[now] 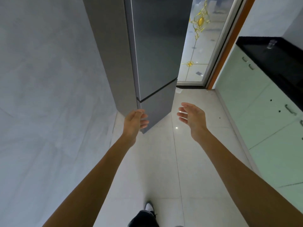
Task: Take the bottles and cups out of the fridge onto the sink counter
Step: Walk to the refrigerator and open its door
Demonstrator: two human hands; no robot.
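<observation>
A tall grey fridge (155,51) stands ahead with both doors closed, so nothing inside it shows. My left hand (135,122) is stretched out in front of the lower door's near corner, fingers apart and empty. My right hand (192,117) hovers to the right of the fridge, over the floor, palm turned left, fingers spread, holding nothing. A clear glass cup (271,44) stands on the black counter (278,63) at the far right.
A grey sheet-covered wall (49,95) fills the left. Pale green cabinets (262,120) with handles run under the counter on the right. A glass door (199,46) with gold ornament is behind the fridge. My shoe (149,208) is on the tiled floor (155,169).
</observation>
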